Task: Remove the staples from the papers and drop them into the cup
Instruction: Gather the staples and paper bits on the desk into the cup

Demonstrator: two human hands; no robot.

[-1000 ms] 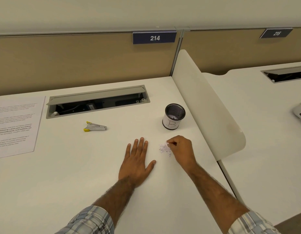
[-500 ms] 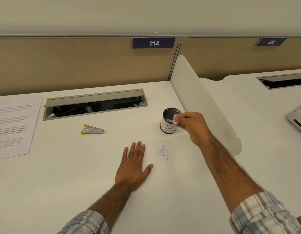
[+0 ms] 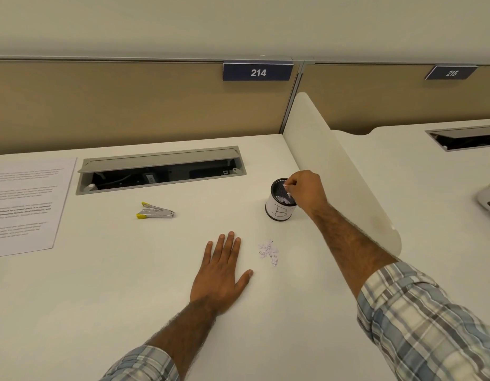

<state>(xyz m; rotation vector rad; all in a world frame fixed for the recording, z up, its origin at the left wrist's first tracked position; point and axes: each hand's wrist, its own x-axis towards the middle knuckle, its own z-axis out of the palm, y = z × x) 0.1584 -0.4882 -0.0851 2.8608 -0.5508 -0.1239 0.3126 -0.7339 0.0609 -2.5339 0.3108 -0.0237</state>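
One cup (image 3: 280, 209), marked "B", stands on the desk (image 3: 101, 284); one small pile of staples (image 3: 269, 252) lies just in front of it. The right hand (image 3: 305, 191) hovers over the cup's mouth, fingertips pinched on pale bits. The left hand (image 3: 220, 273) lies flat, fingers spread, left of the pile.

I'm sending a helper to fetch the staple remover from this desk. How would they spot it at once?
Find the open cable tray sunk into the white desk under sign 214. Just in front of it lies the staple remover, a small silver metal tool. Its yellow tips set it apart from everything else.
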